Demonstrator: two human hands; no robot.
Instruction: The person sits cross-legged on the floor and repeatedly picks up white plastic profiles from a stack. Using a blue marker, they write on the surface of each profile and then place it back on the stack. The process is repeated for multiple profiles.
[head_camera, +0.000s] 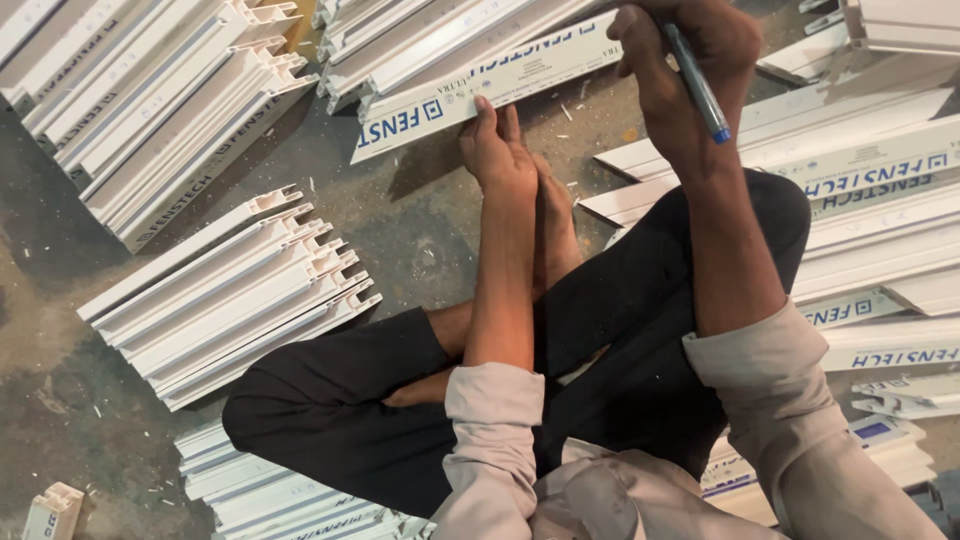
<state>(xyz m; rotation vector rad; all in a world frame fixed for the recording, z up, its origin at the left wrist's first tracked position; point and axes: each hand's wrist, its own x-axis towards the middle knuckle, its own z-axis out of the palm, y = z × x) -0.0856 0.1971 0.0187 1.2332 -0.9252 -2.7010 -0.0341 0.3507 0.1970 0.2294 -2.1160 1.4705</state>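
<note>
I sit on the floor with my legs in dark trousers (640, 330) folded under me. My left hand (497, 150) reaches forward, and its fingertips press on the near edge of a long white plastic profile (520, 72) that lies slanted in front of me. My right hand (680, 60) is over the right part of the same profile and is closed around a blue pen (698, 85), whose capped end points down toward me. The pen's other end is hidden in the fist.
Stacks of cut white plastic profiles lie all round on the dusty concrete floor (420, 220): a pile at far left (150, 90), one at left (230, 290), one near my left knee (270, 495) and several at right (880, 230). A short offcut (50, 512) lies bottom left.
</note>
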